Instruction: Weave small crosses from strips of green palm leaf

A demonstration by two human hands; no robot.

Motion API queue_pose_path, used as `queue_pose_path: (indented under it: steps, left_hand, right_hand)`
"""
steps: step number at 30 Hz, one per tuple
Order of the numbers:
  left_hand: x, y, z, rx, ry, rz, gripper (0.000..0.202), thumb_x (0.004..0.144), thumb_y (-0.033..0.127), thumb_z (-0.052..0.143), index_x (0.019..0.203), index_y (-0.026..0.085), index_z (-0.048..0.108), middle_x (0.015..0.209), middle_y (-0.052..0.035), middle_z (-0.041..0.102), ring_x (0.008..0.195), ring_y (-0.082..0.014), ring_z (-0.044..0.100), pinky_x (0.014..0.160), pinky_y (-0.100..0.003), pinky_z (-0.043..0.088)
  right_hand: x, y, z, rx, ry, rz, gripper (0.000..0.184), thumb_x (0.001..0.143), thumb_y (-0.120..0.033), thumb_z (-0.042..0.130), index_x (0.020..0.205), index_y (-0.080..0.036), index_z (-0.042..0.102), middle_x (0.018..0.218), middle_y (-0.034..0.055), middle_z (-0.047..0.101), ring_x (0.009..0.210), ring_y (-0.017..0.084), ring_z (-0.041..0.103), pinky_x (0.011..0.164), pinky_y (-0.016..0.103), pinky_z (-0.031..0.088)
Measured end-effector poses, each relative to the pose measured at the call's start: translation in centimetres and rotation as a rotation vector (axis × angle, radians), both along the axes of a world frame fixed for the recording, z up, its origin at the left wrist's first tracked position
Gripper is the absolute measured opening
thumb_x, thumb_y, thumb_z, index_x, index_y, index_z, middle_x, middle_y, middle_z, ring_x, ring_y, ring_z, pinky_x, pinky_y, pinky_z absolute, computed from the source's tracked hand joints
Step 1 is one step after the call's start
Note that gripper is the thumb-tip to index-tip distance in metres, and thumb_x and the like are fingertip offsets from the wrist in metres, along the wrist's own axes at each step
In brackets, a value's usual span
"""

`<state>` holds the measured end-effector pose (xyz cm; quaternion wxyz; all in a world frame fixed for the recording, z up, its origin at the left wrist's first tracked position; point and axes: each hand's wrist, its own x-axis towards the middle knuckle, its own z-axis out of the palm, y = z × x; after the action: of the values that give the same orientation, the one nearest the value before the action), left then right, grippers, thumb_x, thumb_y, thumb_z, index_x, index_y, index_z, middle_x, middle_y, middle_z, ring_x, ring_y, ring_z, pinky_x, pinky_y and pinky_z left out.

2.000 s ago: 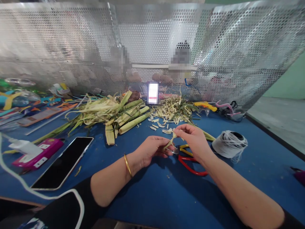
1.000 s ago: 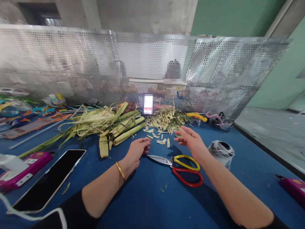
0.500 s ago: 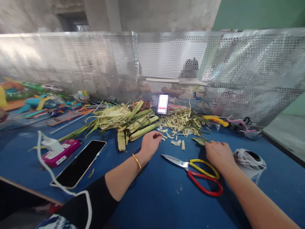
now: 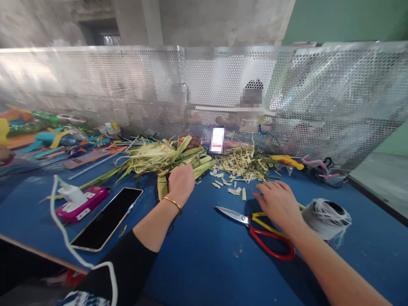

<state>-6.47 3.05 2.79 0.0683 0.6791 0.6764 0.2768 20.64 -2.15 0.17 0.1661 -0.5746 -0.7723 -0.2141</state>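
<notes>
My left hand (image 4: 181,182) is closed at the near end of a pile of pale green stalks and leaf strips (image 4: 149,155). A thick stalk (image 4: 205,167) lies just beyond its knuckles. What its fingers grip is hidden behind the back of the hand. My right hand (image 4: 279,204) hovers palm down with its fingers apart, partly covering the yellow handle of the scissors (image 4: 234,214). The scissors lie on the blue table, blades pointing left. Beside my right wrist stands a spool of white string (image 4: 328,216), with a small yellowish piece (image 4: 301,206) between them.
A heap of shredded strips (image 4: 248,163) lies at the back, with small cut bits (image 4: 235,191) before it. To the left are a phone (image 4: 108,219) and a magenta power strip (image 4: 92,204) with a white cable. A perforated metal screen (image 4: 223,76) borders the table's back.
My left hand has moved left onto the stalks. My right hand has come back over the scissors and spread its fingers, and the green leaf piece by its fingertips no longer shows there.
</notes>
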Motion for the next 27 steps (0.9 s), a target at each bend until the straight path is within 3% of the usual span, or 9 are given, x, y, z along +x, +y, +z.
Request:
queue_pose_path:
  steps: [2,4,7,9,13,19,24,27]
  left_hand:
    - [0.9,-0.3,0.3,0.015,-0.131,-0.026,0.017,0.084,0.024,0.047,0.081,0.017,0.063,0.082,-0.0100,0.066,0.089,-0.0257,0.060,0.074,-0.032,0.039]
    - [2.2,-1.0,0.3,-0.060,-0.478,-0.139,0.014,0.081,0.029,0.053,0.077,0.018,0.062,0.076,-0.0046,0.065,0.075,-0.0188,0.060,0.065,-0.026,0.040]
    - [4.4,-2.7,-0.3,-0.388,-1.037,-0.337,0.015,0.078,0.032,0.058,0.078,0.017,0.059,0.071,-0.0024,0.064,0.065,-0.0145,0.059,0.061,-0.025,0.042]
    - [5.6,-3.9,-1.0,-0.531,-1.224,-0.380,0.018,0.074,0.034,0.064,0.076,0.017,0.059,0.068,-0.0013,0.062,0.061,-0.0128,0.058,0.059,-0.024,0.043]
    - [6.9,-5.4,-2.0,-0.549,-1.273,-0.396,0.019,0.068,0.032,0.069,0.071,0.016,0.060,0.064,0.0003,0.060,0.056,-0.0095,0.052,0.055,-0.022,0.039]
    - [7.0,-5.7,-2.1,-0.342,-1.142,-0.354,0.018,0.065,0.029,0.071,0.064,0.015,0.059,0.060,0.0036,0.055,0.055,-0.0086,0.047,0.055,-0.021,0.037]
    - [7.0,-5.3,-2.1,-0.580,-1.410,-0.304,0.013,0.069,0.025,0.067,0.067,0.015,0.059,0.061,0.0011,0.059,0.055,-0.0103,0.052,0.057,-0.023,0.043]
    - [7.0,-4.9,-2.0,-0.778,-1.499,-0.338,0.011,0.076,0.024,0.060,0.076,0.013,0.064,0.069,-0.0032,0.064,0.062,-0.0133,0.058,0.063,-0.025,0.046]
  right_hand:
    - [-0.5,-0.2,0.3,-0.015,0.126,0.069,0.019,0.088,-0.023,0.050,0.093,-0.016,0.067,0.094,0.0105,0.071,0.091,0.025,0.062,0.093,0.039,0.035]
    - [-1.2,-0.4,0.5,-0.086,0.349,0.144,0.021,0.089,-0.028,0.049,0.092,-0.018,0.067,0.095,0.0088,0.071,0.093,0.025,0.062,0.090,0.039,0.039]
    - [-2.8,-0.9,0.5,-0.312,0.868,0.231,0.024,0.085,-0.039,0.052,0.093,-0.021,0.066,0.095,0.0064,0.072,0.091,0.023,0.064,0.082,0.037,0.046]
    - [-3.9,-1.4,0.5,-0.500,1.207,0.290,0.032,0.079,-0.046,0.059,0.097,-0.020,0.065,0.097,0.0064,0.072,0.090,0.023,0.065,0.079,0.035,0.049]
    - [-5.3,-2.3,0.6,-0.644,1.522,0.282,0.041,0.068,-0.052,0.070,0.091,-0.018,0.067,0.094,0.0063,0.071,0.082,0.021,0.063,0.067,0.029,0.049]
    - [-5.7,-2.6,0.5,-0.659,1.629,0.182,0.043,0.062,-0.050,0.075,0.087,-0.016,0.066,0.086,0.0060,0.070,0.075,0.020,0.061,0.061,0.029,0.047]
    - [-5.5,-2.6,0.9,-0.664,1.663,0.285,0.033,0.062,-0.041,0.075,0.083,-0.017,0.067,0.082,0.0036,0.070,0.069,0.017,0.060,0.065,0.030,0.047]
    - [-5.3,-2.5,1.1,-0.687,1.711,0.338,0.029,0.063,-0.038,0.073,0.084,-0.017,0.068,0.079,0.0027,0.069,0.067,0.016,0.059,0.065,0.029,0.047]
